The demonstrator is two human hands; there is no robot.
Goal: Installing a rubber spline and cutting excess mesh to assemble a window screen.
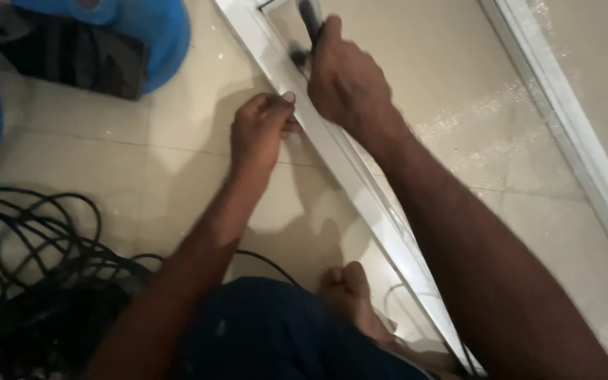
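Observation:
A long white frame rail [360,190] lies on the tiled floor, running from the top centre down to the bottom right. My left hand [258,130] presses against the rail's left edge, fingers curled on it. My right hand [346,81] is closed around a dark tool handle [309,17] that points at the rail near its top corner. The tool's tip is hidden behind the hand. My bare foot [350,295] rests beside the rail near the bottom.
A second white rail [585,162] runs parallel along the right. A blue container [156,35] and a dark box [72,60] stand at the top left. Tangled black cables [29,253] lie at the left on the floor.

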